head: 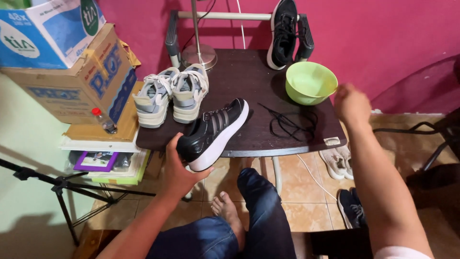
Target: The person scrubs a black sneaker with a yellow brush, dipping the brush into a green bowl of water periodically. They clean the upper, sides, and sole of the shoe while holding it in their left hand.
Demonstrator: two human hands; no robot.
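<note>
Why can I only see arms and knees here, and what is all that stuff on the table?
The camera sits on the person's head and looks down, so you see what they see: their own two arms, their knees in blue jeans and a bare foot. There is no machine, just a person's hands.

The left hand grips the heel of a black shoe with a white sole, at the front edge of the dark table. The right hand is up in the air beside the table and holds nothing I can see; it looks a bit blurry.

On the table are a pair of grey shoes, a green bowl, loose black laces, a lamp base, and another black shoe propped at the back. More shoes lie on the floor, and cardboard boxes are stacked at the left.
</note>
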